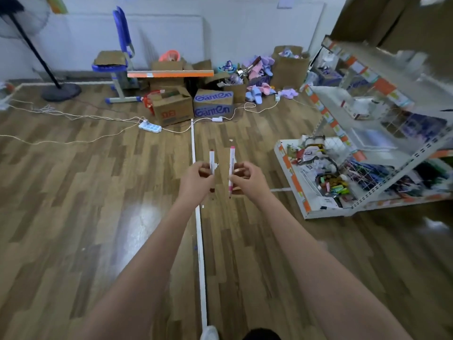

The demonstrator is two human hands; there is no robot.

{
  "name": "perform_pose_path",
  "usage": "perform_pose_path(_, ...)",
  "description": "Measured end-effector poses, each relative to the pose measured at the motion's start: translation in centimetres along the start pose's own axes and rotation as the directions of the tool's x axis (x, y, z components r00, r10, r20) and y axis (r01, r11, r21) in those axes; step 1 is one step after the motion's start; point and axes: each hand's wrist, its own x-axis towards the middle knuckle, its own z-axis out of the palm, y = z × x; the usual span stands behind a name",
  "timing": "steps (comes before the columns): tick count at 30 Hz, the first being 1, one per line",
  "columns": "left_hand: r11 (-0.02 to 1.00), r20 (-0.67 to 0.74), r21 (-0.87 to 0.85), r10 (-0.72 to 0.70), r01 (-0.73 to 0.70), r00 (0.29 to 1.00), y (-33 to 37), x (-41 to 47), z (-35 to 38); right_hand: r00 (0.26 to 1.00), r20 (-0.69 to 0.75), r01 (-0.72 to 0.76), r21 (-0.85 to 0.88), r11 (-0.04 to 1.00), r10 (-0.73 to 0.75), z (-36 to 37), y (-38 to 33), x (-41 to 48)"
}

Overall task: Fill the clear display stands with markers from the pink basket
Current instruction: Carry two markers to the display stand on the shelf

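The left hand [199,179] grips a white marker [212,161] with dark red ends; the right hand [247,179] grips a white, pink-capped marker [231,168]. Below them, brown wood-plank floor [98,192] with a white strip [199,241].

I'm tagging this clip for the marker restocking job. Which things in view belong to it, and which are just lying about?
Belongs to the job:
- left hand, with its grip on a white marker
- right hand, holding a pink-capped marker
- white shelf unit

Just lying about:
- cardboard boxes
- power strip
- blue chair
- fan stand
- slippers
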Motion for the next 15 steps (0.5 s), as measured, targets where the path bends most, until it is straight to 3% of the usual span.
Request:
perform_pose_path(5,0.997,0.113,0.049,0.054,-0.06,0.992,2.8,3.5,5.4,0.994,-0.103,-0.039,0.048,0.998,0.044,-5.8,1.0,3.0)
perform_pose_path(15,0.99,0.247,0.06,0.111,-0.129,0.963,10.7,8.1,22.0,0.984,-0.179,-0.01,-0.1,0.995,-0.009,-23.3,3.2,8.6)
